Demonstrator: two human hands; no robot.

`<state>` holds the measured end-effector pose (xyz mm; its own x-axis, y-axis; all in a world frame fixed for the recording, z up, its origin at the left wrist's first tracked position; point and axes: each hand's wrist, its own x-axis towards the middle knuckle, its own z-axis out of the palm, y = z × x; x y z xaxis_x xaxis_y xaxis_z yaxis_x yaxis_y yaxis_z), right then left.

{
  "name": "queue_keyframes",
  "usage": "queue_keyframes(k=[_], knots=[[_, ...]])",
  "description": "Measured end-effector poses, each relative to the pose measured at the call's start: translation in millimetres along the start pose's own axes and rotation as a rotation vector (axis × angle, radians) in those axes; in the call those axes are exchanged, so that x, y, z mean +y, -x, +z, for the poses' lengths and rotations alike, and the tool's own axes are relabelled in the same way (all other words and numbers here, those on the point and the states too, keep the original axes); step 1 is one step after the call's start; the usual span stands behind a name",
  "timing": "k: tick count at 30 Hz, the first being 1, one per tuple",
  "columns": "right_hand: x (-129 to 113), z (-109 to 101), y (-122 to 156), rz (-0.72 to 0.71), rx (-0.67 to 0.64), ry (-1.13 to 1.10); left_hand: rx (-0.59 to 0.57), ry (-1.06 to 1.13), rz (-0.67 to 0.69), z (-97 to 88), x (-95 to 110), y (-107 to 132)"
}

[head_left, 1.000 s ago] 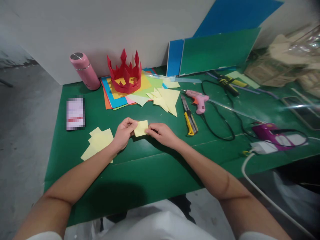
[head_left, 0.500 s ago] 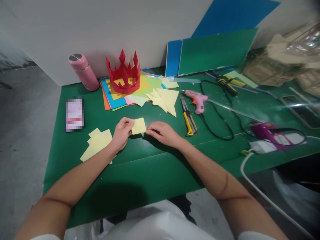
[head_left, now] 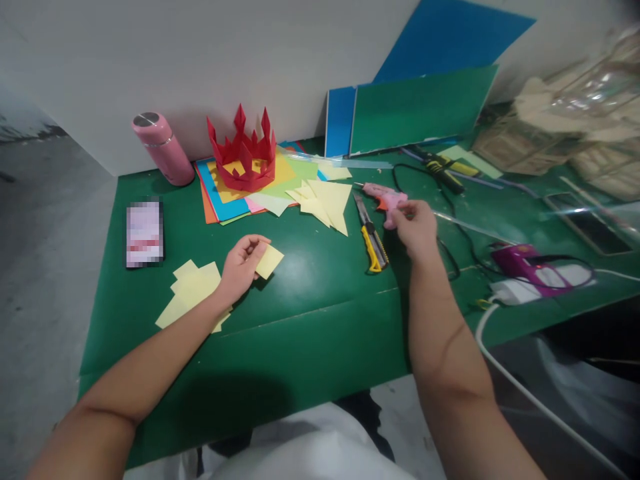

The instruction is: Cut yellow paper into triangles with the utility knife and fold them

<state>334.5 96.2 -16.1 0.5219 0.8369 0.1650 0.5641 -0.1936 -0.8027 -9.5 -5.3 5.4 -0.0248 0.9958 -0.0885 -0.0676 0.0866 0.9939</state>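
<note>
My left hand (head_left: 243, 267) pinches a small folded square of pale yellow paper (head_left: 270, 261) between thumb and fingers, above the table. At the right, my right hand (head_left: 418, 227) has its curled fingers at the handle of a pink hot glue gun (head_left: 385, 200), which lies on the table; the far fingers are partly hidden. A yellow utility knife (head_left: 373, 243) lies just left of the glue gun. Beside my left forearm are several pale yellow paper pieces (head_left: 193, 293), partly covered by the arm. More pale yellow folded paper (head_left: 327, 200) lies farther back.
A red paper crown (head_left: 245, 167) stands on coloured sheets (head_left: 213, 200) by the wall. A pink flask (head_left: 164, 150) and a phone (head_left: 145, 233) are at the left. Right of the glue gun lie its black cord, pliers (head_left: 445, 173) and a purple box (head_left: 525, 263) with plugs.
My right hand has left the yellow paper square and moved right to the glue gun. The square, still in my left hand, has tilted. The view has shifted slightly.
</note>
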Motion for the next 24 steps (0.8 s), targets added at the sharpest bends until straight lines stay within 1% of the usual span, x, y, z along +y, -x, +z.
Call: queue_keyframes(k=[2, 6, 10, 14, 19, 21, 24], knots=[[3, 0, -1, -0.008, 0.002, -0.034, -0.001, 0.001, -0.009, -0.4, 1, 0], [15, -1, -8, 0.017, -0.08, -0.103, -0.011, 0.005, -0.033, -0.5, 0, 0], [26, 0, -16, -0.006, -0.059, -0.117, -0.021, -0.01, -0.039, -0.3, -2, 0], [27, 2, -20, 0.021, -0.05, -0.129, -0.036, -0.1, -0.025, -0.9, -2, 1], [23, 4, -17, 0.049, -0.041, -0.154, -0.041, -0.178, 0.035, -1.6, -1, 1], [20, 4, -14, 0.04, -0.016, -0.178, -0.043, -0.164, 0.048, -1.7, -1, 0], [9, 3, -8, -0.049, 0.118, -0.216, -0.062, -0.112, 0.015, -1.4, -4, -1]])
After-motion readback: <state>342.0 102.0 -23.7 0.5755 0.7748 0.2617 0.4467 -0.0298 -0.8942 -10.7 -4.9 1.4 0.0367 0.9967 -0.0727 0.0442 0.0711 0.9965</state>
